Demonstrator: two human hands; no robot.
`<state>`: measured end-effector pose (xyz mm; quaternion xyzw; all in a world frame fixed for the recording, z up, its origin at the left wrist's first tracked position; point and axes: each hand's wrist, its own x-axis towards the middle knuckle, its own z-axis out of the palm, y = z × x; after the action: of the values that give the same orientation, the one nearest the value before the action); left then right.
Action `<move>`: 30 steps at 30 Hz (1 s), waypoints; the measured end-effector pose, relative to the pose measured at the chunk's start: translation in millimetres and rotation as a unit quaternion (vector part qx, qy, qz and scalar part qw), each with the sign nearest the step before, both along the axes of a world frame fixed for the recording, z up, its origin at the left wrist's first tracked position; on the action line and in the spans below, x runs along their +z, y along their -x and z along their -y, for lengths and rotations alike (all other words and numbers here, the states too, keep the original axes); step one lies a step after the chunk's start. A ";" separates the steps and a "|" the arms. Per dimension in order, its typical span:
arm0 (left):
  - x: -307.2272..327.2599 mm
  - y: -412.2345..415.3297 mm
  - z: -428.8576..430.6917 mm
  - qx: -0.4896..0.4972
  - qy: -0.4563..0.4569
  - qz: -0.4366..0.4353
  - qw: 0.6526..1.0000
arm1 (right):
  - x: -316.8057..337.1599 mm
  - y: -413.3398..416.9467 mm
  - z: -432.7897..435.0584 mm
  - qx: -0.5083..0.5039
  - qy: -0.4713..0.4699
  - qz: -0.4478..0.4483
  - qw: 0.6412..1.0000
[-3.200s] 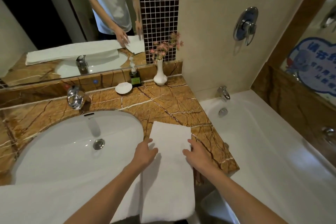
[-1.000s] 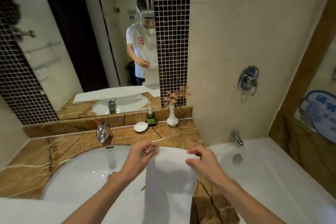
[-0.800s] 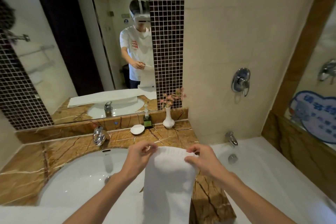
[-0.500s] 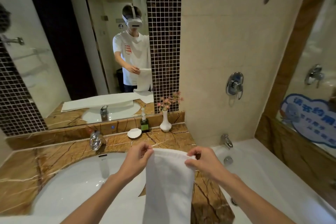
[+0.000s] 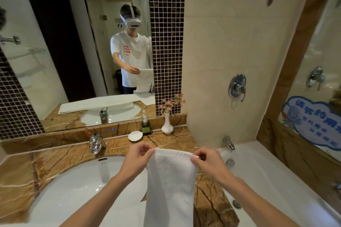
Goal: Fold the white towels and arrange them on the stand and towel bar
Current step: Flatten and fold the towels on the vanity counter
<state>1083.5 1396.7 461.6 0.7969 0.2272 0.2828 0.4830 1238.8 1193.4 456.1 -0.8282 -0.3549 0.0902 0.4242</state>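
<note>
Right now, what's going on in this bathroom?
A person stands at the counter and holds a white towel up by its top corners. The left hand pinches the left corner and the right hand pinches the right one. The towel hangs as a long narrow strip beside the sink, and its lower end runs out of frame. It has not gone to a stand or bar yet.

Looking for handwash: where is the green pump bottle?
Head view: the green pump bottle stands at the counter's back, between white dish and white vase.
</note>
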 end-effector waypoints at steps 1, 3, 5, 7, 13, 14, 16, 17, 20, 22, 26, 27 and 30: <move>-0.2 0.4 -1.2 0.004 -0.005 -0.002 1.000 | -0.3 0.0 -1.1 -0.002 -0.001 -0.005 1.000; -0.8 0.8 -3.5 0.009 -0.013 -0.003 1.000 | -1.1 -0.6 -3.7 -0.003 -0.004 -0.015 1.000; -1.7 1.2 -5.1 0.012 -0.021 -0.001 1.000 | -1.8 -1.0 -5.9 -0.007 -0.009 -0.030 0.999; -2.5 2.0 -6.5 0.018 -0.026 0.000 0.999 | -3.1 -1.4 -8.6 -0.015 -0.015 -0.053 0.998; -4.9 2.9 -11.9 0.044 -0.012 -0.005 0.999 | -3.1 -0.1 -18.7 -0.036 -0.032 -0.104 0.993; -4.9 3.0 -13.1 0.051 -0.012 -0.003 0.999 | -1.8 0.5 -20.7 -0.037 -0.036 -0.107 0.993; -4.2 3.1 -16.7 0.068 -0.009 0.001 0.998 | 2.6 0.5 -26.0 -0.032 -0.048 -0.104 0.993; -3.4 3.5 -18.9 0.072 -0.006 0.003 0.997 | 5.6 0.3 -29.2 -0.027 -0.055 -0.099 0.993; 0.2 5.0 -28.3 0.074 -0.005 0.011 0.997 | 14.8 -0.3 -41.3 -0.013 -0.078 -0.084 0.993; 3.6 6.6 -36.2 0.074 0.008 0.029 0.997 | 18.9 -0.6 -52.0 -0.013 -0.083 -0.073 0.994; 10.5 12.1 -52.6 0.084 0.021 0.053 0.995 | 28.5 -0.4 -76.8 -0.015 -0.101 -0.035 0.994; 12.4 13.9 -56.1 0.087 0.024 0.060 0.994 | 32.2 0.8 -83.3 -0.012 -0.121 -0.030 0.992; 20.0 18.1 -65.2 0.099 0.023 0.082 0.991 | 42.9 3.7 -103.8 -0.010 -0.186 -0.036 0.982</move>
<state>1065.4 1461.9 481.5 0.7334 0.2713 0.3881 0.4877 1235.1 1297.2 499.0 -0.7346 -0.3421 0.0480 0.5840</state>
